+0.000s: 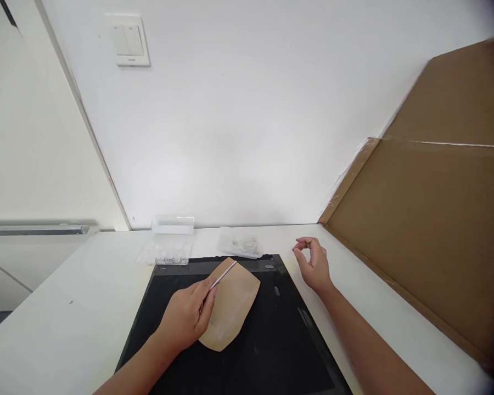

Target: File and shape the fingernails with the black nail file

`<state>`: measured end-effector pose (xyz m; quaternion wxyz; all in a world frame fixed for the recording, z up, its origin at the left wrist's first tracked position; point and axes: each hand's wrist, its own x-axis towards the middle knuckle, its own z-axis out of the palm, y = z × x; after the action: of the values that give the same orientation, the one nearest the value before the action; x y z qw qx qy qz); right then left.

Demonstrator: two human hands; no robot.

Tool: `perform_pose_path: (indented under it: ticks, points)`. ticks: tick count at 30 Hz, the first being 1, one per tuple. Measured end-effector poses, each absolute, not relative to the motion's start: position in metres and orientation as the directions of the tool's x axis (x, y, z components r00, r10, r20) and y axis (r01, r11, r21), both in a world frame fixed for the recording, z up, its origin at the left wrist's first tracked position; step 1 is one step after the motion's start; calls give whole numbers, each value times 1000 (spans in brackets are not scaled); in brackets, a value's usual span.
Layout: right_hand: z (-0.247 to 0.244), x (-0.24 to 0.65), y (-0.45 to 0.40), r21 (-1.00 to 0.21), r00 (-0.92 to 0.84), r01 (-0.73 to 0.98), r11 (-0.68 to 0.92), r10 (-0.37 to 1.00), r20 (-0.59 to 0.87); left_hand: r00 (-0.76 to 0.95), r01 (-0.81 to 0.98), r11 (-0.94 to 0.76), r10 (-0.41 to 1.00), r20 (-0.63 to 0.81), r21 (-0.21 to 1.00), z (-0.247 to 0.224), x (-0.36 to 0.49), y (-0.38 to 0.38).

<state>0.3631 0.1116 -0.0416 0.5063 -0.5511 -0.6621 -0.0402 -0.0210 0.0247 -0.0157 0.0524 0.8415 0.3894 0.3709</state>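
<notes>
My left hand (187,316) is closed on a tan, leather-like sheet (234,307) with a pointed, leaf-like outline. A narrow pale strip (224,274) runs from between the thumb and forefinger up to the sheet's top edge. Whether it is a separate stick or a turned-up edge, I cannot tell. The sheet is over a black mat (271,340). To the right of the mat, my right hand (313,263) is raised above the white table, its thumb and forefinger curled together in a pinch. Anything between those fingertips is too small to make out.
Behind the mat stands a clear plastic box (168,247) with its lid raised. Beside it lies a translucent bag (239,243) with small pieces inside. A large cardboard panel (428,230) leans along the right side. The white wall (230,109) closes off the back.
</notes>
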Motion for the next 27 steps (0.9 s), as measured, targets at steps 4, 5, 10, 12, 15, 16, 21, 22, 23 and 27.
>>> perform_pose_path:
  ticks: [4, 5, 10, 12, 15, 16, 21, 22, 23, 27]
  points:
    - [-51, 358, 118, -500, 107, 774, 388, 699, 707, 375, 635, -683, 680, 630, 361, -22, -29, 33]
    - [-52, 354, 119, -494, 96, 776, 392, 701, 707, 349, 646, -675, 676, 649, 356, -22, -31, 35]
    - [-55, 331, 133, -404, -78, 779, 479, 714, 695, 152, 720, -541, 734, 662, 435, -20, -46, 47]
    - [-54, 325, 139, -368, -154, 766, 527, 707, 691, 67, 736, -457, 784, 617, 500, -19, -51, 52]
    - [-52, 320, 144, -312, -240, 740, 596, 667, 706, -12, 725, -371, 836, 549, 580, -21, -60, 57]
    - [-51, 319, 145, -289, -267, 729, 620, 647, 715, -30, 728, -351, 842, 538, 589, -21, -63, 58]
    - [-46, 310, 134, -260, -261, 617, 743, 505, 823, -7, 756, -340, 850, 526, 559, -9, -56, 54]
    - [-44, 305, 129, -288, -190, 596, 750, 479, 857, 60, 749, -377, 858, 510, 545, -2, -49, 51]
    - [-42, 300, 123, -292, -147, 572, 766, 446, 883, 128, 730, -419, 860, 495, 540, 5, -39, 46]
    - [-30, 272, 90, -202, -192, 421, 884, 305, 933, 253, 661, -417, 906, 339, 624, 36, 12, 21]
